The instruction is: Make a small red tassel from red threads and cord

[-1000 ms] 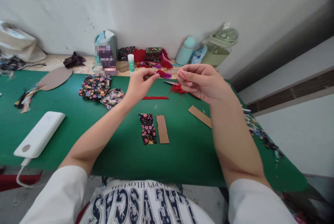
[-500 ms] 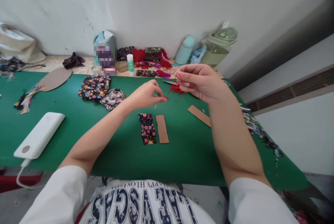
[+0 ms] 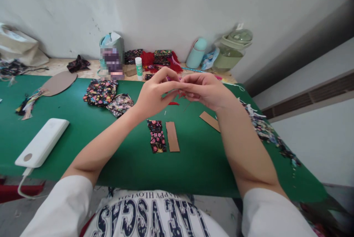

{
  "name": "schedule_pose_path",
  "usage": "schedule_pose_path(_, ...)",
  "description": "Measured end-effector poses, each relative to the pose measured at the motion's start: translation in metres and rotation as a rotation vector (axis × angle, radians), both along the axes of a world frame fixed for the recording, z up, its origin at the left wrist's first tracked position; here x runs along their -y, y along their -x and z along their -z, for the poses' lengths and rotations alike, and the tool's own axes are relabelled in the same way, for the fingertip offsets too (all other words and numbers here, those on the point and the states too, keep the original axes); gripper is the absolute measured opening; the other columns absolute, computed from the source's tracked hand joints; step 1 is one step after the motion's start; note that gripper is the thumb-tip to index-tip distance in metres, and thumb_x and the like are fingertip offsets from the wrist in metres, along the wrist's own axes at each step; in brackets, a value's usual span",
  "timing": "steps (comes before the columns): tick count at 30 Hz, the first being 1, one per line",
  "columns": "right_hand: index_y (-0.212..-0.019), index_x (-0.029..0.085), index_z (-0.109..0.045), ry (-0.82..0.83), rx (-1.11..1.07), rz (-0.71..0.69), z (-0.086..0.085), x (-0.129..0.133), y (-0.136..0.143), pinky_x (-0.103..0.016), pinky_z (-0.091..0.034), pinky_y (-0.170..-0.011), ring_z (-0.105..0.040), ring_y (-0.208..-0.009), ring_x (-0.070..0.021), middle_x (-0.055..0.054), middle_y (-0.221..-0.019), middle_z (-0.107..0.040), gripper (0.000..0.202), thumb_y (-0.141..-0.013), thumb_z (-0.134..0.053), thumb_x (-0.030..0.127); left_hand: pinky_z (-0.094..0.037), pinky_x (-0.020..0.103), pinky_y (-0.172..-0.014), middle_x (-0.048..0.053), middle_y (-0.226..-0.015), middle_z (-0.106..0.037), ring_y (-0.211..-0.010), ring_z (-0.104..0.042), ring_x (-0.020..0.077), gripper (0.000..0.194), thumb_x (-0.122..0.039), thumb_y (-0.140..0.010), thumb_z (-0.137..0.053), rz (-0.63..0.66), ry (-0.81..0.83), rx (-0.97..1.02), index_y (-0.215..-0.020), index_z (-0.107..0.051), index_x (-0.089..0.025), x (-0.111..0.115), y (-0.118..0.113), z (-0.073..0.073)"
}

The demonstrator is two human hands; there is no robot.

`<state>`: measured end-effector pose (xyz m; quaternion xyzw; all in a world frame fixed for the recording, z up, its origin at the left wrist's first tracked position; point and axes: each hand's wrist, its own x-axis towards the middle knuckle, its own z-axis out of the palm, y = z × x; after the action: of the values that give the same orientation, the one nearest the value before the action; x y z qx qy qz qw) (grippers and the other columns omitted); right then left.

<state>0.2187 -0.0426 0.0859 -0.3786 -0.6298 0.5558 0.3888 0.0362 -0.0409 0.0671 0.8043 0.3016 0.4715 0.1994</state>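
Observation:
My left hand (image 3: 156, 93) and my right hand (image 3: 203, 89) meet above the far part of the green table, fingertips together. Both are closed in a pinch on red thread (image 3: 181, 93), whose loose end hangs below the right fingers. Part of the thread is hidden by the fingers. A bit of red thread also shows on the table under them. Nearer to me lie a dark floral fabric strip (image 3: 157, 136) and, just right of it, a brown cardboard strip (image 3: 173, 136). Another cardboard strip (image 3: 209, 121) is partly covered by my right forearm.
A white power bank (image 3: 42, 143) with a cable lies at left, near floral fabric pieces (image 3: 101, 92) and an oval board (image 3: 61, 83). Along the wall stand a glue stick (image 3: 138, 68), a blue bottle (image 3: 197, 53) and a green jug (image 3: 229, 52). Fabric scraps (image 3: 265, 130) lie at right.
My left hand has risen and moved right to meet my right hand, which has lowered slightly. The gap between them has closed, and the thread is now mostly covered by fingers.

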Motion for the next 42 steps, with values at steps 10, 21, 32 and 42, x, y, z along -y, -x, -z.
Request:
schedule_pose_path(10,-0.075,0.016,-0.069,0.004,-0.052,0.056,0.005,-0.004,0.001,-0.022,-0.050,-0.049,-0.059,-0.055,-0.0087,0.000,-0.065,-0.064,0.030,-0.060,-0.085,0.036,-0.051,0.030,-0.070,0.003,-0.090,-0.066,-0.089,-0.062,0.0160,0.013,-0.025,-0.086,-0.063,-0.033,0.100,0.228,-0.090,-0.074,-0.029,-0.001,-0.005,0.001)
schedule_pose_path(21,-0.076,0.017,-0.074,-0.062,-0.147,0.209,0.010,-0.007,0.002,-0.031,-0.061,-0.075,-0.071,-0.079,-0.0176,-0.004,-0.079,-0.074,0.030,-0.061,-0.084,0.041,-0.051,0.025,-0.074,0.004,-0.081,-0.072,-0.078,-0.065,0.0133,0.020,-0.033,-0.085,-0.063,-0.029,0.357,0.397,-0.087,-0.075,-0.018,-0.006,-0.005,0.006)
schedule_pose_path(32,-0.071,0.020,-0.068,-0.352,-0.165,0.386,0.018,-0.008,0.016,-0.027,-0.057,-0.070,-0.067,-0.075,-0.0131,-0.001,-0.076,-0.067,0.035,-0.073,-0.070,0.055,-0.051,0.032,-0.090,0.004,-0.083,-0.075,-0.092,-0.068,0.0182,0.023,-0.038,-0.082,-0.065,0.089,0.486,0.416,-0.081,-0.075,-0.017,-0.001,-0.008,0.006)
schedule_pose_path(42,-0.069,0.021,-0.065,-0.319,-0.170,0.272,0.035,-0.014,0.027,-0.027,-0.052,-0.067,-0.060,-0.078,-0.0129,-0.001,-0.082,-0.061,0.041,-0.071,-0.067,0.062,-0.052,0.025,-0.071,0.001,-0.077,-0.068,-0.071,-0.063,0.0104,0.025,-0.039,-0.085,-0.062,0.226,0.681,0.536,-0.083,-0.067,-0.015,0.001,-0.019,0.016)
